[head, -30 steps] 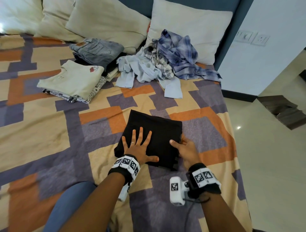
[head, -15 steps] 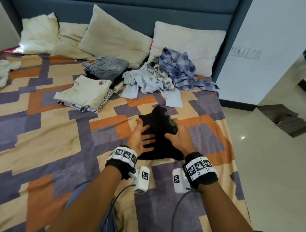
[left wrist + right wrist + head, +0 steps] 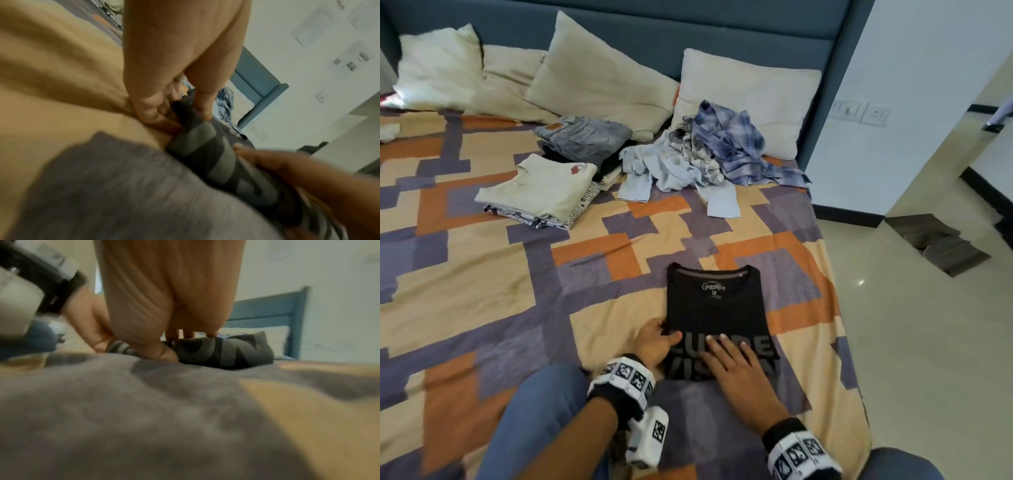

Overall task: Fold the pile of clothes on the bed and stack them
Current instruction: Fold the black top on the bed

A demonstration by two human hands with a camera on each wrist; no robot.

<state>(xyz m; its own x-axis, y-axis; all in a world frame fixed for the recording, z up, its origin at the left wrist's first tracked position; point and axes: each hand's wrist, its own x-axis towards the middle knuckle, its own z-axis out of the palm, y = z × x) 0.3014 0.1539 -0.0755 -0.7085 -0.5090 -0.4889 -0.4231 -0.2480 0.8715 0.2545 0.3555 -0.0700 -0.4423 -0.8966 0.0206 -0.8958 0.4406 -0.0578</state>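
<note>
A folded black T-shirt (image 3: pixel 717 308) lies on the patterned bedspread (image 3: pixel 482 274), neck label and grey lettering facing up. My left hand (image 3: pixel 655 342) pinches its left edge: in the left wrist view the thumb sits on top and the fingers (image 3: pixel 156 120) tuck under the black T-shirt (image 3: pixel 205 146). My right hand (image 3: pixel 732 363) lies flat with straight fingers on the lettering near the shirt's near end; the right wrist view shows the right hand's fingertips (image 3: pixel 212 334) pressing the black T-shirt (image 3: pixel 226 350). A loose pile of unfolded shirts (image 3: pixel 709 154) sits by the pillows.
Two folded stacks stand at the back left: a cream shirt stack (image 3: pixel 541 188) and grey jeans (image 3: pixel 585 137) on dark clothes. Pillows (image 3: pixel 599 78) line the blue headboard. The bed's right edge (image 3: pixel 839 308) drops to a tiled floor. My knees show at the near edge.
The black shirt was lifted, turned over and laid down again, printed side up. My left hand went from flat on top to pinching the left edge; my right hand now lies flat.
</note>
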